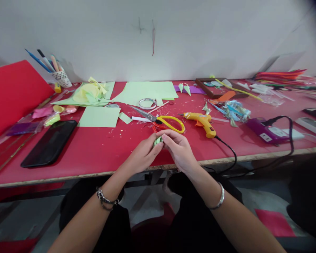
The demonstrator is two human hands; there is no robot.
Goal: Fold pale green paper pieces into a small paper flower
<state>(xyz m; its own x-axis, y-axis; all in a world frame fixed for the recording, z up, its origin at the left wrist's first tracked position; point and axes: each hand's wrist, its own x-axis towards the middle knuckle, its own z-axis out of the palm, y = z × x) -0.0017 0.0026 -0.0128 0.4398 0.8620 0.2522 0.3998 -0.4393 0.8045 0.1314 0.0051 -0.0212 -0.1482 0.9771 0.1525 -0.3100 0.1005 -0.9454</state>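
Note:
Between my two hands is a small curled piece of light green paper (158, 141), partly covered by the fingers. My left hand (144, 151) pinches it from the left, thumb along its lower side. On the other side, my right hand (179, 149) grips it with thumb and fingertips. Just beyond the hands lie scissors (171, 123) with yellow and red handles, blades pointing up and left. A white pen (140, 119) lies beside the blades. To the right rests a yellow hot glue gun (200, 121), its black cord hanging over the table edge.
Green paper sheets (147, 90) and a tape roll (147, 103) lie toward the wall. A black phone (51, 144) is at left, near a pen cup (61, 76). At right are tassels (234, 111), a wooden tray (213, 93) and a purple power strip (265, 130).

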